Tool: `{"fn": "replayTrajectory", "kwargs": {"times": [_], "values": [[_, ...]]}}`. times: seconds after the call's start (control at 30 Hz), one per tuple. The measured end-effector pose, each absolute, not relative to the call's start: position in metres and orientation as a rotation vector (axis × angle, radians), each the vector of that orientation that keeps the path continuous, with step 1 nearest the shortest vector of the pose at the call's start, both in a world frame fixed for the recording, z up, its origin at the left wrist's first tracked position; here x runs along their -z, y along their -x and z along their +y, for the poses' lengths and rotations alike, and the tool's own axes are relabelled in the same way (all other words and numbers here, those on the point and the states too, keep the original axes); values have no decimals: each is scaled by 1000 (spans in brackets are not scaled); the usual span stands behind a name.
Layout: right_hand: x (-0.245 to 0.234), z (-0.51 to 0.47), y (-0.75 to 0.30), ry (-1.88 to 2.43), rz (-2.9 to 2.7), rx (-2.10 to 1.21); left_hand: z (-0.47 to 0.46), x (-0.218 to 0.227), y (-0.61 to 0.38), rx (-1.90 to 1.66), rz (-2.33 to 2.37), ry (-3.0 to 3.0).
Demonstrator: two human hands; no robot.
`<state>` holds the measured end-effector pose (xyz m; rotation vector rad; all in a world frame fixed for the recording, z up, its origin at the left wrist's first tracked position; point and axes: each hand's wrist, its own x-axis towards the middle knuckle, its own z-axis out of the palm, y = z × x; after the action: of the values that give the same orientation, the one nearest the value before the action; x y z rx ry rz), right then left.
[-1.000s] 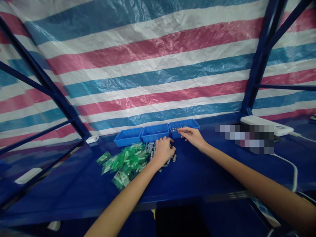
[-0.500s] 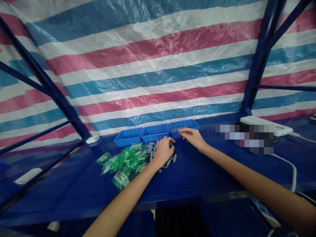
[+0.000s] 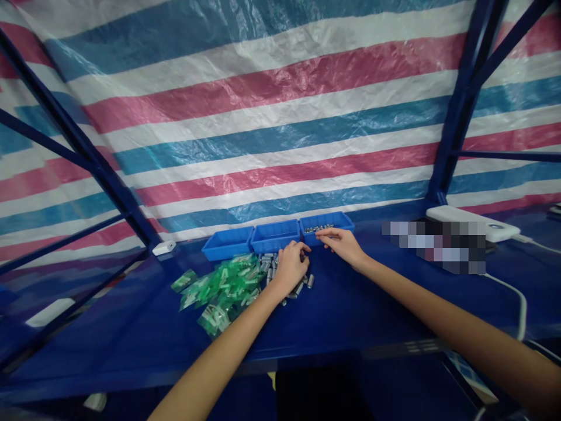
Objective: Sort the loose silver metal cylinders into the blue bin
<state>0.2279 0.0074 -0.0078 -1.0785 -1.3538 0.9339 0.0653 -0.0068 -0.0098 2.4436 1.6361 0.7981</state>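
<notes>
My left hand (image 3: 293, 266) lies over the right part of a pile of short grey metal cylinders (image 3: 310, 281), its fingers curled down and drawn together. Whatever its fingertips grip is hidden. Just in front of the right-hand blue bin (image 3: 346, 220), my right hand (image 3: 344, 245) has thumb and forefinger pinched together; anything between them is too small to make out. Small shiny metal pieces (image 3: 319, 228) lie in that bin. Beside the cylinders, to the left, is a heap of green-and-clear plastic packets (image 3: 223, 283) with pale pieces inside.
Two more blue bins, a middle one (image 3: 275, 247) and a left one (image 3: 225, 254), stand in the same row against the striped sheet (image 3: 280, 152). A white device (image 3: 499, 228) with a cable rests at the right. Blue metal posts (image 3: 451, 123) frame the table.
</notes>
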Motion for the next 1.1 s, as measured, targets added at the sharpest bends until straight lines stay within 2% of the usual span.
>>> {"fn": "replayTrajectory", "kwargs": {"times": [0.33, 0.7, 1.1], "values": [[8, 7, -229, 1069, -1371, -928, -10, 10, -67, -623, 1755, -2515], [4, 3, -225, 1072, -1355, -952, -11, 11, -66, -592, 1759, -2534], [13, 7, -226, 1078, -1510, -945, -11, 6, -67, -785, 1718, -2501]]}}
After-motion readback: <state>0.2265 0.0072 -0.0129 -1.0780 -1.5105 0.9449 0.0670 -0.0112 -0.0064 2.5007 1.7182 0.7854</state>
